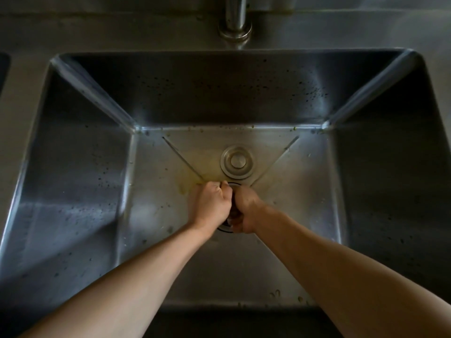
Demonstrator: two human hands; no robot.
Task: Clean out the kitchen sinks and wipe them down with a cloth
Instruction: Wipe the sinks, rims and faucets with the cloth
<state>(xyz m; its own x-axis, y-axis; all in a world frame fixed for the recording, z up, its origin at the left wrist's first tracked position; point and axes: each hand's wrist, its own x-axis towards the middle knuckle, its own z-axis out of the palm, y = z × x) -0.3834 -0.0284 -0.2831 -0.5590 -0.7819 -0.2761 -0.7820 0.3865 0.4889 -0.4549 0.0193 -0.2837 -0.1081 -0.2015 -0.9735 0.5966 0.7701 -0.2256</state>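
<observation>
I look straight down into a deep stainless steel sink (73, 191). Both my hands reach to its floor and meet over the round drain (225, 230), of which only slivers of rim show. My left hand (212, 203) is curled into a fist at the drain's left edge. My right hand (244, 211) has its fingers curled down into the drain opening; what they grip is hidden. A round metal drain stopper (238, 162) lies on the sink floor just behind the hands. A yellowish stain (195, 176) spreads left of it.
The faucet base (235, 28) stands on the back ledge at top centre. Dark specks and food bits dot the sink walls and the floor's back edge (219, 129). The edge of a second basin (3, 69) shows at far left.
</observation>
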